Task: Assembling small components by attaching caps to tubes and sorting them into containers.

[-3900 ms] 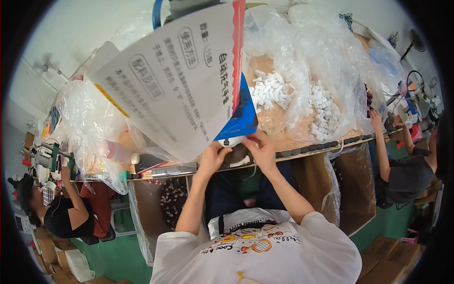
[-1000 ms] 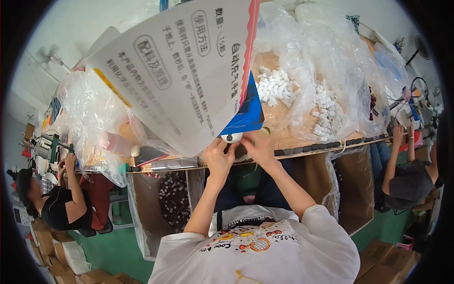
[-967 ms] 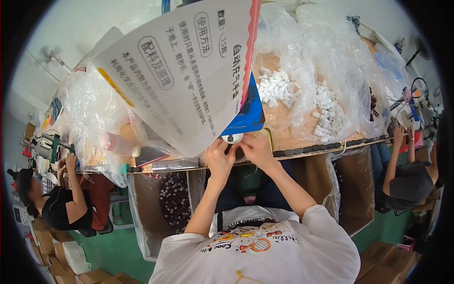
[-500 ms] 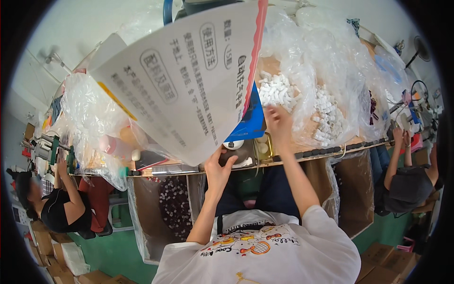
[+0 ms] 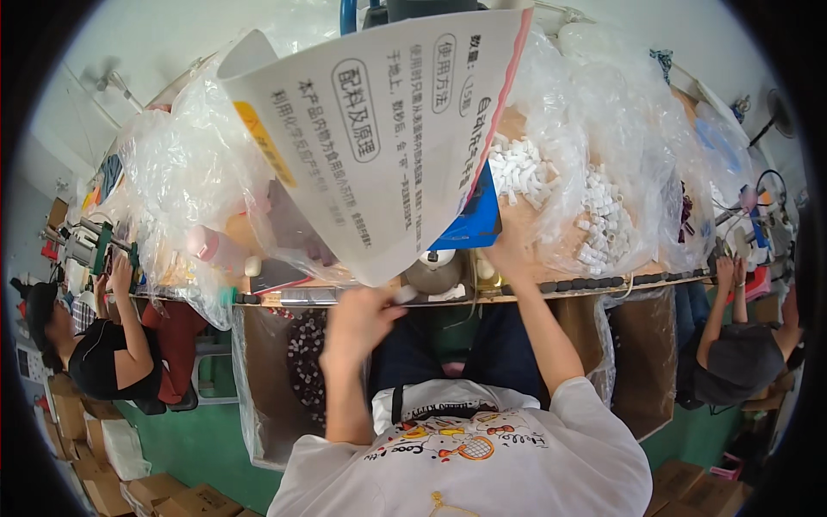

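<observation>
My left hand [image 5: 360,320], blurred, is curled closed at the table's near edge. A small white piece [image 5: 405,295] shows at its fingertips. My right hand [image 5: 510,257] reaches in beside a blue machine part [image 5: 472,220], its fingers mostly hidden, so I cannot see what they hold. Between the hands sits a rounded metal machine base [image 5: 435,274] with a white top. A large curled printed sheet [image 5: 379,146] hangs in front of the machine and covers much of it. Beyond my right hand lies a pile of small white plastic pieces [image 5: 519,170].
Another pile of white pieces [image 5: 605,220] lies inside clear plastic bags [image 5: 568,112]. A pink bottle [image 5: 215,248] stands at the left. Below the table edge, an open carton [image 5: 267,379] contains dark small pieces [image 5: 307,366]; another carton [image 5: 642,362] is at the right. People work on both sides.
My left hand has drawn back left and toward me, away from the machine base, its fingers now curled. My right hand has come nearer, away from the white pile. The view has shifted slightly.
</observation>
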`<state>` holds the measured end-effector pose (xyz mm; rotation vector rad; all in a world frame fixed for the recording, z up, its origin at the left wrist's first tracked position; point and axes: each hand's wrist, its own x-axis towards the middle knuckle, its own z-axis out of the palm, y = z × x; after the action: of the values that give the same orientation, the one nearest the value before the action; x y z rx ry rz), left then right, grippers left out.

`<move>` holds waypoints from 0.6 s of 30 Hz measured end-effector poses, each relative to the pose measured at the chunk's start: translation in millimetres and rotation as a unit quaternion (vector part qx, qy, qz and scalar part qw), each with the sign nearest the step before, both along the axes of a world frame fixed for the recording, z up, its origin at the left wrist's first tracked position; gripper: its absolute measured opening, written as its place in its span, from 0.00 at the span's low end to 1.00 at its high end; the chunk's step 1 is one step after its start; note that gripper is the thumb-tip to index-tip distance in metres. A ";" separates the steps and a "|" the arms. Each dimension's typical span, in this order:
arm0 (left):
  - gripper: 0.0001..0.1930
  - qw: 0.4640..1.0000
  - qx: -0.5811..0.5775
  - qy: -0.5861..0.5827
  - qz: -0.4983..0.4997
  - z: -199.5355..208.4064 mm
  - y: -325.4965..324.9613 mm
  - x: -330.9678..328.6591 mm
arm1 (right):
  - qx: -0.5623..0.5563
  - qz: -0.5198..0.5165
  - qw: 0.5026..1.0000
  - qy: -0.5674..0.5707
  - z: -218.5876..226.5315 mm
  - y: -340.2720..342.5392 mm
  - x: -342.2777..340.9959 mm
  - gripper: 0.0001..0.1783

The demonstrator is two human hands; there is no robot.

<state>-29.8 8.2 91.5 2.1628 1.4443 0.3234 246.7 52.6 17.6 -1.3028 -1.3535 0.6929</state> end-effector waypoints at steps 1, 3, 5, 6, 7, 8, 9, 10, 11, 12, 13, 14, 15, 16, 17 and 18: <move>0.14 0.994 -0.040 0.087 0.059 -0.1 -1.5 -26.8 | 0.001 -0.001 1.000 -0.001 -2.3 -6.8 -10.7 0.11; 0.12 0.969 0.115 0.167 0.141 -13.9 2.3 -66.3 | 0.043 0.033 0.995 -0.084 -11.6 -8.3 -33.1 0.12; 0.12 0.962 0.112 0.097 0.230 -36.2 34.3 -74.8 | -0.012 0.069 0.993 -0.090 0.5 -13.4 -46.0 0.12; 0.12 0.956 0.163 0.033 0.240 -53.8 55.7 -73.3 | -0.066 0.103 0.988 -0.096 7.2 -17.4 -51.6 0.13; 0.12 0.946 0.211 -0.034 0.244 -74.7 77.4 -68.3 | -0.069 0.080 0.980 -0.168 6.6 -17.3 -53.4 0.12; 0.12 0.947 0.212 -0.038 0.238 -90.1 93.8 -61.9 | -0.069 0.073 0.980 -0.169 -2.3 -15.6 -53.6 0.12; 0.13 0.954 0.192 -0.016 0.229 -102.5 109.7 -55.6 | 0.023 0.077 0.964 -0.253 -15.8 -13.0 -54.5 0.11; 0.15 0.960 0.171 0.008 0.220 -112.8 120.8 -51.5 | 0.114 0.081 0.932 -0.334 -23.5 -12.2 -58.8 0.11; 0.15 0.962 0.173 0.004 0.211 -123.5 127.0 -45.5 | 0.174 0.070 0.938 -0.291 -22.1 -16.1 -66.0 0.11; 0.11 0.934 0.297 -0.070 0.185 -130.2 127.6 -42.3 | 0.174 0.061 0.938 -0.293 -23.8 -18.1 -68.7 0.11; 0.09 0.912 0.356 -0.111 0.169 -134.9 128.0 -44.6 | 0.192 0.055 0.940 -0.275 -26.4 -18.9 -70.3 0.09; 0.08 0.887 0.412 -0.148 0.146 -134.7 126.7 -41.3 | 0.206 0.048 0.942 -0.259 -28.1 -21.5 -68.1 0.07; 0.09 0.904 0.386 -0.119 0.138 -132.6 125.8 -43.1 | 0.211 0.036 0.940 -0.266 -29.4 -22.3 -64.2 0.07; 0.08 0.931 0.323 -0.071 0.153 -132.3 121.1 -44.0 | 0.207 0.028 0.941 -0.267 -30.9 -23.2 -60.7 0.07; 0.08 0.951 0.260 -0.013 0.164 -124.5 112.2 -44.4 | 0.172 0.016 0.955 -0.243 -28.5 -23.4 -60.1 0.07; 0.08 0.952 0.258 -0.012 0.161 -126.5 110.2 -43.8 | 0.135 0.005 0.966 -0.218 -26.0 -23.2 -58.9 0.08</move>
<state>-73.6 118.3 -35.0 2.2837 1.8590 0.9330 187.8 29.5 -8.4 -1.2683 -1.7397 0.2141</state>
